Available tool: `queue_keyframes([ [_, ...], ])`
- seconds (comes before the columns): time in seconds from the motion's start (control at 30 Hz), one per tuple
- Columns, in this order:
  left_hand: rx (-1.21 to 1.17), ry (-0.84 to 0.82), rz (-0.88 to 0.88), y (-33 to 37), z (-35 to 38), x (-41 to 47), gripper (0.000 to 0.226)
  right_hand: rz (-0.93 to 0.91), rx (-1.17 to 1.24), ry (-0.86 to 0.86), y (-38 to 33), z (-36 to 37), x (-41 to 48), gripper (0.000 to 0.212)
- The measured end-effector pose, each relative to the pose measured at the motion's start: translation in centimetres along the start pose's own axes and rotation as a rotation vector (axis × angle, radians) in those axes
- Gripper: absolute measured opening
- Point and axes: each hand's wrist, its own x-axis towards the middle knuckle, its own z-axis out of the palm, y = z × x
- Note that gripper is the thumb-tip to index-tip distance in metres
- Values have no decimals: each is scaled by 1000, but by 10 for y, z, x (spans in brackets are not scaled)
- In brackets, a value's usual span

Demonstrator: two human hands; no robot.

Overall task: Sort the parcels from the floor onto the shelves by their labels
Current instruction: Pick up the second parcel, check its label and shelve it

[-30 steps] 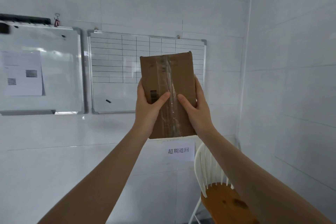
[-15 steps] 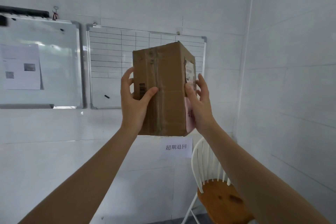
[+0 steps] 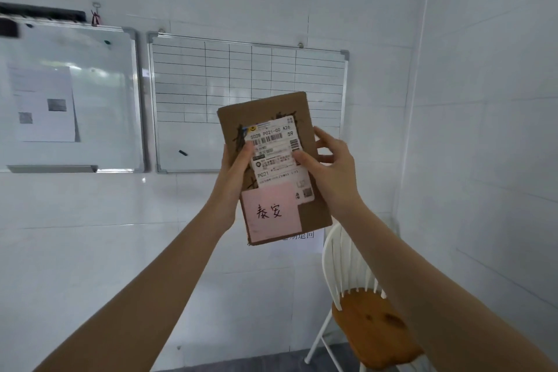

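Note:
I hold a brown cardboard parcel (image 3: 265, 109) upright in front of me at chest height, against the white wall. Its label face is turned toward me: a white shipping label (image 3: 276, 142) with barcodes sits on top, and a pink note (image 3: 270, 211) with two handwritten characters sits below it. My left hand (image 3: 234, 175) grips the parcel's left edge, thumb on the label. My right hand (image 3: 330, 169) holds the right edge, thumb pressed on the label. No shelves or other parcels are in view.
Two whiteboards hang on the wall: a plain whiteboard (image 3: 99, 93) with a sheet of paper on the left, and a gridded whiteboard (image 3: 187, 75) behind the parcel. A white chair (image 3: 371, 320) with a wooden seat stands in the right corner under a paper sign (image 3: 308, 241).
I have turned the parcel around in both hands, from its taped brown side to its label face, and it sits a little lower and further right.

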Motion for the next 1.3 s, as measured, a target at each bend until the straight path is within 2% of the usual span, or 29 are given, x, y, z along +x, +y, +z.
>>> queue_keyframes([
  [0.13,35,-29,-25,1,-4,-5,47,12,-4,-97,1,-4,5,54],
  [0.2,82,-40,24,3,-5,-8,46,22,27,-146,5,-2,5,55],
  [0.27,91,-52,49,5,-8,-8,45,77,171,-209,10,2,4,52],
  [0.37,47,-55,16,9,-13,-7,47,154,325,-292,14,9,1,60],
  [0.63,57,-35,14,18,-33,-3,50,206,368,-284,22,33,8,55],
  [0.73,7,3,-9,27,-48,-6,48,181,417,-306,24,52,7,54],
  [0.8,-28,34,-25,31,-59,-12,41,168,454,-327,22,67,3,61],
  [0.97,-43,147,-18,34,-85,-24,40,140,604,-381,24,103,-7,69],
  [1.13,-9,228,-34,45,-103,-42,46,163,796,-514,18,128,-16,74],
  [1.3,10,399,33,60,-113,-69,48,200,906,-686,5,151,-20,73],
])
